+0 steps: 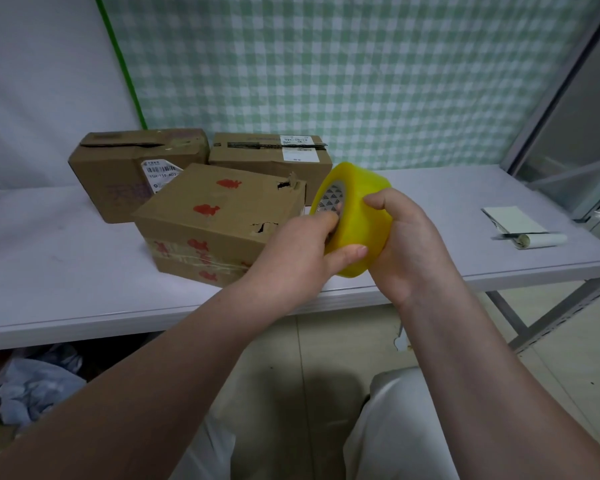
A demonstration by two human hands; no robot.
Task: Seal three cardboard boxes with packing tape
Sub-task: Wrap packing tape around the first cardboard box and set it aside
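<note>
A: What are the hands doing?

B: Both hold a big yellow roll of tape (355,216) up in the air, over the near edge of the counter (66,271). The right hand (406,244) has its grip closed around the right side of the roll. The left hand (298,258) has its grip closed on it too, with fingers poked into the hole and the thumb on the outside.

A: Where are the boxes?

B: All three sit on the counter, left of the roll. The near box (219,220) has red shapes on it and torn holes on top. The far left box (132,168) is behind it. The far right box (271,157) has a white label. They are close together.

A: Anything else?

B: A little white paper roll (541,240) lies far to the right.
</note>
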